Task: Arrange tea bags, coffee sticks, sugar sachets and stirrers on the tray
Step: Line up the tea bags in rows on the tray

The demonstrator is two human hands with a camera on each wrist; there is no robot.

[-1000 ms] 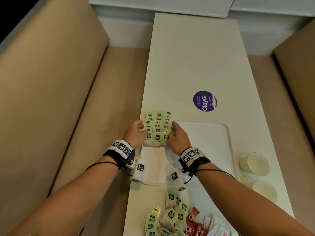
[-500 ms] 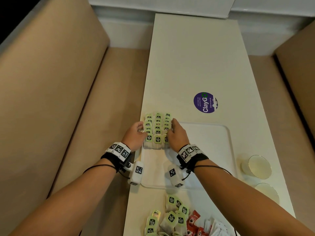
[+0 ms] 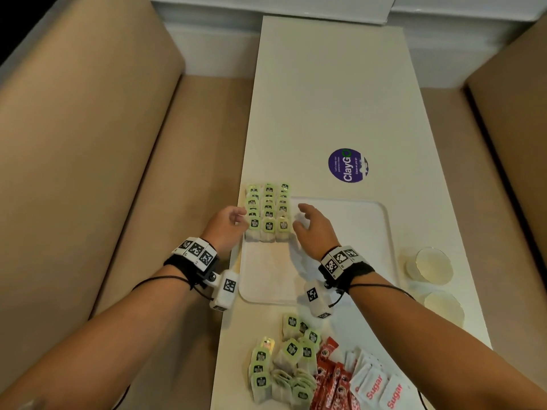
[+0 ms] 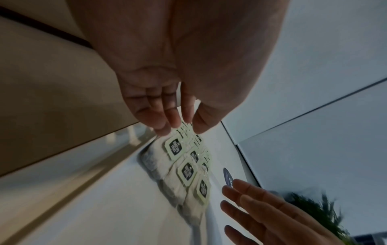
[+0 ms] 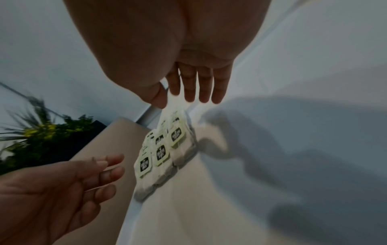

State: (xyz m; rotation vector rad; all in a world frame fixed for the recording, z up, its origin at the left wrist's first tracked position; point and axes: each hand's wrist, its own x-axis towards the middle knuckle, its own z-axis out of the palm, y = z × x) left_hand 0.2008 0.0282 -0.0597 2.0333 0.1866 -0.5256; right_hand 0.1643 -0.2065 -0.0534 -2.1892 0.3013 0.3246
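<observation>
From the head view I see my left hand at the left side of the block of arranged tea bags, which sits in three tidy rows at the far left corner of the white tray on the desk. Its grip is loose, fingers relaxed and holding nothing; whether the fingertips touch the nearest green tags I cannot tell, though in the left wrist view they hang right at them. My right hand is just to the right of the block, over bare tray, fingers straight and spread, its grip empty as well; the right wrist view shows those fingers clear of the bags with a gap between. The rest of the tray to the right and near side is bare white surface. On the desk nearer to me lies a loose heap of tea bags, and just right of it the red coffee sticks and the white sugar sachets, all off the tray. Two paper cups stand to the right of the tray, one nearer than the other, and a round purple sticker is on the desk beyond the tray.
</observation>
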